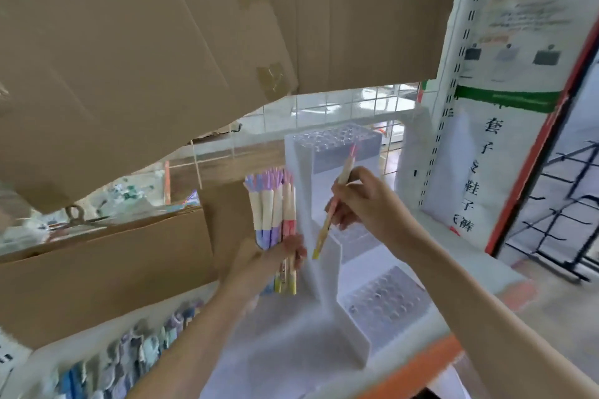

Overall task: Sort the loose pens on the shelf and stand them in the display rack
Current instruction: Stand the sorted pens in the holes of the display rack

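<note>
1. Left hand [285, 256] is wrapped tight around a bundle of pens [272, 214], its grip closed on their lower halves; they stand upright, pastel purple, cream and pink, caps fanned out at the top.
2. Right hand [363, 201] has a single pen [337, 197] pinched between thumb and fingers, grip closed on the middle of the barrel. The pen is tilted, pink end up and away, yellowish end down toward the person.
3. That pink tip sits in front of the top tier of the display rack [324, 269], by the rows of round holes; whether it touches a hole, I cannot tell — the picture is blurred.
4. The rack is white and stepped, standing on the shelf [431, 363] near its orange front edge, with a lower holed tier facing the person. No pens show in the holes.
5. The bundle is held just left of the rack's side wall.
6. Brown cardboard boxes [107, 266] fill the shelf's left side, and flattened cardboard [194, 26] hangs overhead.
7. Down at the front left edge, a row of bluish packaged items [129, 353] hangs, too blurred to identify.
</note>
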